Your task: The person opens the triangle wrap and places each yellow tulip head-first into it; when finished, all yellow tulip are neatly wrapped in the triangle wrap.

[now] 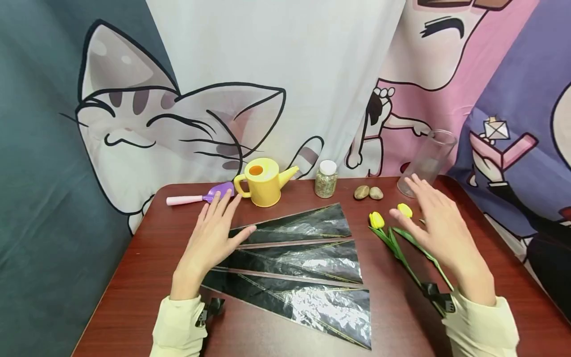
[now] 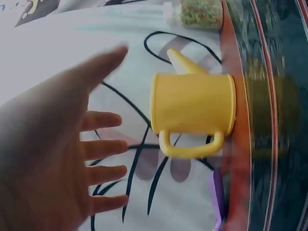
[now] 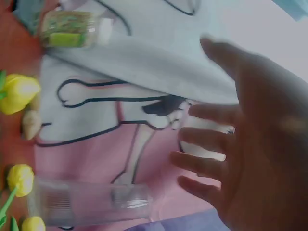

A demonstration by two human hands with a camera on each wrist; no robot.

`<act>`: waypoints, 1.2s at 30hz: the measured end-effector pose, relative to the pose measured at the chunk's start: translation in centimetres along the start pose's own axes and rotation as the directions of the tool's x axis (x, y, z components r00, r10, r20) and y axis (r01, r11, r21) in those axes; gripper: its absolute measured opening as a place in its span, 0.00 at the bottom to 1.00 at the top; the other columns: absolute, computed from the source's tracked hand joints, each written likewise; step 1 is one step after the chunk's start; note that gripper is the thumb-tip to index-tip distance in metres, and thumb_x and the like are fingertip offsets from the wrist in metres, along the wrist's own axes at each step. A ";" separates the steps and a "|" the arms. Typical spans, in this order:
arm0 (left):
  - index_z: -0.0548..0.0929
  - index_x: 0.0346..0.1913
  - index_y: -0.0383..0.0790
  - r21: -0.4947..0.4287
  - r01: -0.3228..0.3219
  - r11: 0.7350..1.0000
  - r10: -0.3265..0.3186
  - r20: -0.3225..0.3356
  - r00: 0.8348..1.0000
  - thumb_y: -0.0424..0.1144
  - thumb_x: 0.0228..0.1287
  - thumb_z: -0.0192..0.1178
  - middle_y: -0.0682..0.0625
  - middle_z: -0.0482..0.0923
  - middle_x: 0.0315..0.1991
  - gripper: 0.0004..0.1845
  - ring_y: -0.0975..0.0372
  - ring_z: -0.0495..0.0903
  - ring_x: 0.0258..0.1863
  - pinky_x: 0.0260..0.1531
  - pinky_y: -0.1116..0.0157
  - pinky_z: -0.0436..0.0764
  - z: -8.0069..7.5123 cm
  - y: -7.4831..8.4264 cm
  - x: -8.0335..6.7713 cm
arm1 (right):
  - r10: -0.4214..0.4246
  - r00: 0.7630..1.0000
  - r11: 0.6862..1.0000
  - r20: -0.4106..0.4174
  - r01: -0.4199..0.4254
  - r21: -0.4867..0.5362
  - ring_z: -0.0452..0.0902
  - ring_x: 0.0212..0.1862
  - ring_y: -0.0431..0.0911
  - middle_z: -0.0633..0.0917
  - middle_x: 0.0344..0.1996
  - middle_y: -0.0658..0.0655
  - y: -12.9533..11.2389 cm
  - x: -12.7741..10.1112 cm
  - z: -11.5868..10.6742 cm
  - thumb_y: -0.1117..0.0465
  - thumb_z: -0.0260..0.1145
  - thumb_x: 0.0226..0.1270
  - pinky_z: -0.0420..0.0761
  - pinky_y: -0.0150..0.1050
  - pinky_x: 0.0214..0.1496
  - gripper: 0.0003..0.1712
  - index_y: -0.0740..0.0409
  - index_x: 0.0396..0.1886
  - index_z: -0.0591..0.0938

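My left hand (image 1: 213, 237) hovers with straight, spread fingers over the left end of several black glossy wrapping sheets (image 1: 308, 258), holding nothing. Beyond its fingertips stand a yellow watering can (image 1: 264, 186) and a purple toy shovel (image 1: 218, 192) with a pink handle. On the right, my right hand (image 1: 446, 233) is raised over yellow tulips (image 1: 376, 220) with green stems, its fingers straight and its palm free. Past that hand is a clear glass vase (image 1: 426, 163). The left wrist view shows the watering can (image 2: 192, 103) ahead of the spread fingers.
A white-capped jar (image 1: 326, 181) of greenish dried bits stands at the back of the brown table (image 1: 120, 297). Two pebbles (image 1: 368, 192) lie to its right. A curtain (image 1: 276, 59) printed with cartoon animals hangs behind the table's far edge.
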State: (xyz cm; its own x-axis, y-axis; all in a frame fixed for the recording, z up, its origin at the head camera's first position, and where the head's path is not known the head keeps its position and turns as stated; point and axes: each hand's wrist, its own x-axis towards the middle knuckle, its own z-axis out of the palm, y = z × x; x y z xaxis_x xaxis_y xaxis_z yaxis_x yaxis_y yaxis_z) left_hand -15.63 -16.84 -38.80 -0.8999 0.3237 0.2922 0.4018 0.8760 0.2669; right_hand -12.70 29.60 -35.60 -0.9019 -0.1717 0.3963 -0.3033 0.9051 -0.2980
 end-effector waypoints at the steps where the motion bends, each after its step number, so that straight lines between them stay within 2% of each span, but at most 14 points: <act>1: 0.66 0.72 0.41 0.000 -0.029 1.000 0.029 -0.036 0.999 0.63 0.62 0.61 0.40 0.59 0.72 0.42 0.44 0.53 0.72 0.67 0.42 0.54 0.3 0.4 0.3 | 0.037 0.999 0.999 -0.008 -0.037 0.023 0.64 0.66 0.62 0.71 0.66 0.64 -0.1 -0.4 -0.4 0.42 0.66 0.66 0.60 0.64 0.63 0.41 0.50 0.74 0.65; 3: 0.73 0.67 0.41 -0.011 -0.084 0.996 0.083 -0.084 0.993 0.56 0.64 0.63 0.41 0.67 0.68 0.34 0.46 0.63 0.68 0.62 0.44 0.64 1.2 1.5 1.2 | 0.095 0.995 0.995 -0.005 -0.095 0.044 0.73 0.56 0.61 0.79 0.56 0.63 -0.3 -1.3 -0.9 0.43 0.65 0.67 0.69 0.65 0.52 0.34 0.50 0.69 0.73; 6: 0.80 0.62 0.43 -0.028 -0.162 0.986 0.159 -0.076 0.984 0.50 0.66 0.63 0.44 0.75 0.60 0.25 0.50 0.71 0.60 0.55 0.49 0.72 3.0 3.9 3.4 | 0.151 0.987 0.988 0.057 -0.153 0.020 0.81 0.42 0.55 0.85 0.41 0.58 0.0 -2.7 -0.6 0.46 0.66 0.67 0.75 0.58 0.35 0.24 0.52 0.57 0.81; 8: 0.82 0.58 0.44 -0.017 -0.211 0.977 0.211 -0.018 0.977 0.49 0.67 0.62 0.46 0.78 0.56 0.21 0.52 0.74 0.55 0.53 0.53 0.74 4.5 6.1 5.5 | 0.176 0.978 0.984 0.113 -0.176 -0.011 0.82 0.36 0.54 0.87 0.34 0.56 0.7 -3.8 -0.2 0.49 0.68 0.65 0.76 0.55 0.28 0.18 0.54 0.50 0.84; 11: 0.86 0.52 0.46 0.074 -0.279 0.957 0.272 0.093 0.958 0.49 0.67 0.63 0.50 0.80 0.48 0.16 0.54 0.77 0.48 0.47 0.56 0.76 7.0 9.2 8.7 | 0.231 0.954 0.973 0.192 -0.225 -0.048 0.82 0.32 0.58 0.87 0.31 0.57 1.7 -5.2 0.7 0.53 0.69 0.63 0.75 0.55 0.23 0.14 0.55 0.43 0.87; 14: 0.88 0.47 0.49 0.134 -0.329 0.935 0.296 0.218 0.930 0.49 0.68 0.62 0.50 0.81 0.44 0.12 0.54 0.78 0.45 0.42 0.54 0.78 9.4 11.7 11.3 | 0.276 0.927 0.961 0.255 -0.270 -0.057 0.82 0.35 0.62 0.87 0.33 0.58 2.3 -6.4 1.5 0.52 0.70 0.62 0.75 0.58 0.26 0.12 0.54 0.39 0.89; 16: 0.88 0.44 0.50 0.129 -0.340 0.932 0.298 0.268 0.916 0.48 0.68 0.62 0.51 0.81 0.41 0.10 0.54 0.78 0.44 0.41 0.54 0.79 11.0 12.8 12.3 | 0.280 0.918 0.959 0.280 -0.278 -0.049 0.82 0.37 0.61 0.88 0.32 0.55 2.5 -7.1 2.0 0.54 0.70 0.61 0.76 0.58 0.28 0.10 0.53 0.38 0.89; 19: 0.88 0.38 0.49 0.103 -0.336 0.936 0.293 0.302 0.907 0.46 0.67 0.63 0.51 0.80 0.39 0.07 0.55 0.79 0.44 0.39 0.54 0.80 12.9 14.0 13.0 | 0.257 0.926 0.966 0.276 -0.257 -0.036 0.84 0.36 0.56 0.88 0.28 0.52 2.6 -7.9 2.8 0.57 0.72 0.59 0.78 0.56 0.31 0.07 0.54 0.35 0.90; 22: 0.88 0.36 0.50 0.094 -0.315 0.945 0.273 0.308 0.911 0.46 0.66 0.65 0.51 0.80 0.37 0.06 0.56 0.80 0.42 0.37 0.55 0.81 14.1 14.5 13.2 | 0.247 0.931 0.968 0.269 -0.250 -0.024 0.85 0.33 0.52 0.87 0.26 0.50 2.5 -8.5 3.3 0.58 0.74 0.57 0.79 0.52 0.31 0.05 0.54 0.32 0.90; 28: 0.89 0.40 0.50 0.095 -0.271 0.958 0.235 0.286 0.929 0.47 0.65 0.66 0.52 0.80 0.38 0.07 0.57 0.80 0.42 0.38 0.56 0.81 15.0 14.4 13.3 | 0.308 0.910 0.949 0.278 -0.313 -0.029 0.84 0.31 0.52 0.87 0.25 0.49 2.2 -8.5 4.0 0.58 0.76 0.56 0.76 0.49 0.24 0.05 0.52 0.31 0.90; 36: 0.90 0.34 0.53 0.049 -0.195 0.980 0.179 0.229 0.957 0.43 0.61 0.69 0.55 0.81 0.37 0.02 0.60 0.80 0.41 0.37 0.59 0.82 15.5 14.8 13.4 | 0.357 0.892 0.933 0.278 -0.357 -0.053 0.82 0.31 0.60 0.87 0.28 0.55 2.3 -8.4 4.1 0.59 0.75 0.56 0.74 0.52 0.21 0.02 0.52 0.29 0.89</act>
State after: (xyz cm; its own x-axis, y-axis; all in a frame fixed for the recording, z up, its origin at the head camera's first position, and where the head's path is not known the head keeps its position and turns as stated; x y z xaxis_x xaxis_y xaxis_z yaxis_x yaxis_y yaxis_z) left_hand -24.41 6.05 -45.19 -0.8279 0.5485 0.1167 0.5608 0.8125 0.1591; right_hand -7.05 31.54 -43.16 -0.9981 0.0620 0.0051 0.0556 0.9260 -0.3735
